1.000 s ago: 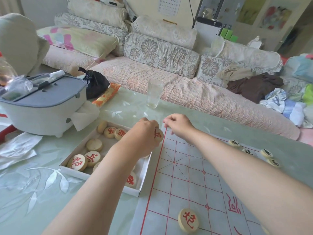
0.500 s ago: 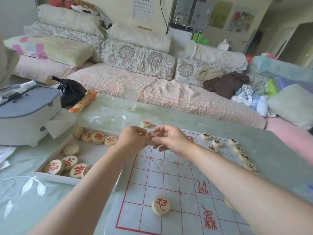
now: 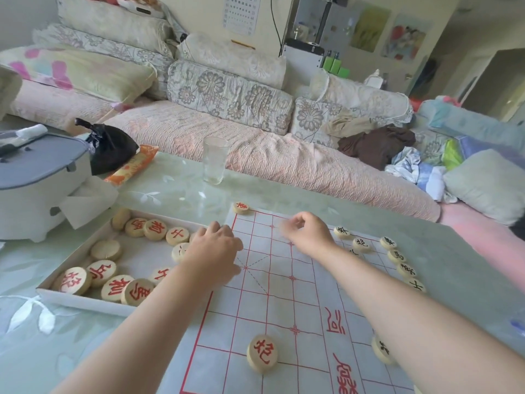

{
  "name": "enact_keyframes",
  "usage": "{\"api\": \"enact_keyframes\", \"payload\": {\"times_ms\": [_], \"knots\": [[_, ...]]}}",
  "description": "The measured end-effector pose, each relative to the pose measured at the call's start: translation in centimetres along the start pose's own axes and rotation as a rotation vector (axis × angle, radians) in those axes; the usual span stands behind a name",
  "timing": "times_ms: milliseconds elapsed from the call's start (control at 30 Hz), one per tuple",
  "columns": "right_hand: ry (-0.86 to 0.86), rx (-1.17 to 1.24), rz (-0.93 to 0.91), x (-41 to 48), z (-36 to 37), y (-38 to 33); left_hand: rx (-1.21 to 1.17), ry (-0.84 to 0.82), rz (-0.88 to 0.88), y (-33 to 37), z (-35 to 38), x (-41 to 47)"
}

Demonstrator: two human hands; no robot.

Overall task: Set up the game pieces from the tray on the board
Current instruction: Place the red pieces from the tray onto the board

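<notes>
A white paper board (image 3: 284, 308) with a red grid lies on the glass table. Left of it a shallow white tray (image 3: 85, 298) holds several round wooden pieces (image 3: 154, 229) with red characters. One red piece (image 3: 241, 207) sits on the board's far left corner and another (image 3: 262, 352) near the front. Black-lettered pieces (image 3: 362, 244) line the board's right side. My left hand (image 3: 216, 247) hovers over the tray's right edge, fingers loosely bent, with nothing seen in it. My right hand (image 3: 308, 233) is over the board's far rows, its blurred fingertips pinching a pale piece.
A clear glass (image 3: 214, 160) stands beyond the board. At the left are a grey-lidded white appliance (image 3: 37, 180), a tissue (image 3: 88, 201), a black bag (image 3: 112, 150) and an orange packet (image 3: 133, 164). A sofa (image 3: 284, 160) with cushions and clothes runs behind the table.
The hands met over the board's far left and a red piece passed from left to right. My left hand then drew back to the tray, and my right hand moved right.
</notes>
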State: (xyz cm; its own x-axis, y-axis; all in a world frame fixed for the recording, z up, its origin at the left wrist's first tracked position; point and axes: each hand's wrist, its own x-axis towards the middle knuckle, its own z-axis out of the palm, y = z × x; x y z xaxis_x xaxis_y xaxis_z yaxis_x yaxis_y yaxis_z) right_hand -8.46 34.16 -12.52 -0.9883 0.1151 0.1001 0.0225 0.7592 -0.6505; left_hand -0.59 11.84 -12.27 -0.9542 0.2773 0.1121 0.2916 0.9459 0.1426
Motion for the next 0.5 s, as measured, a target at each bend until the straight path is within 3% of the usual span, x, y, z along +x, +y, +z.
{"api": "enact_keyframes", "payload": {"times_ms": [200,500], "knots": [[0.015,-0.197,0.013,4.2,0.2,2.1,0.03,-0.187,0.008,0.0,0.4,0.0],[0.027,-0.368,0.004,7.1,1.8,1.8,-0.003,-0.198,0.02,-0.5,1.4,0.5]]}}
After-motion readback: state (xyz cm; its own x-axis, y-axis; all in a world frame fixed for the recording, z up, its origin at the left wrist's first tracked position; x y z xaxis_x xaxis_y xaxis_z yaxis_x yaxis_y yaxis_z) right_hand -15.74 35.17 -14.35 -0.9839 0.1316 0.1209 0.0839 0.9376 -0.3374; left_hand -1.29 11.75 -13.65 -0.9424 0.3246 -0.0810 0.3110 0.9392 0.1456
